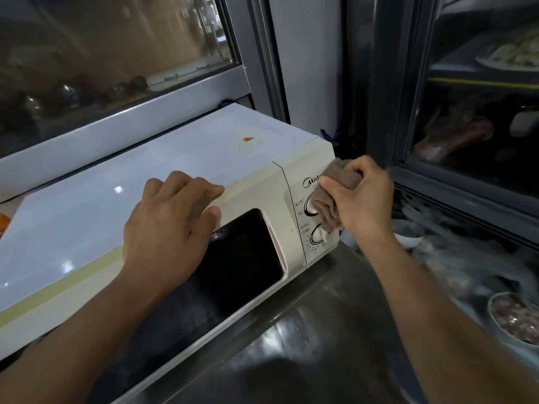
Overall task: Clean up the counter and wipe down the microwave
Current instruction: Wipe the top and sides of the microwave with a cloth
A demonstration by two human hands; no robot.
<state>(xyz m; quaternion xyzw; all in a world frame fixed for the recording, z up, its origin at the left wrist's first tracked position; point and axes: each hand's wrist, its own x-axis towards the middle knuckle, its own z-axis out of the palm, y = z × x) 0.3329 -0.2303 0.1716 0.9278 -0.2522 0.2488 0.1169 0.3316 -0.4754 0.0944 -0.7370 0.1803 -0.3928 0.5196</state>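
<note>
A kitchen corner: a large window (116, 53) with a grey frame fills the upper left, its glass dim and reflective, and a dark glass-fronted refrigerated case (472, 118) stands at the right, with a plate of pale food on an upper shelf and dark wrapped items lower down, blurred behind the glass. Below, a stainless-steel surface (315, 339) runs toward the viewer, shiny and streaked with reflections. At its far right edge a bowl of reddish-brown food (513, 319) shows, partly cut off by the picture's edge.

A cream-white microwave (163, 176) sits on the surface, just under the window sill, its glossy top catching spots of light. Its dark door window (242, 255) faces forward, and the control panel at its right end carries two round dials; the lower dial (318, 236) is in plain sight, the upper one mostly covered.

The left hand (169, 225) lies over the front top edge of the microwave, fingers loosely bent across the rim and thumb on the door face, holding nothing in its grip. The right hand (361, 196) has a bunched brown cloth (332, 196) in its grip, fingers curled round it, pressing it against the control panel at the upper dial.
</note>
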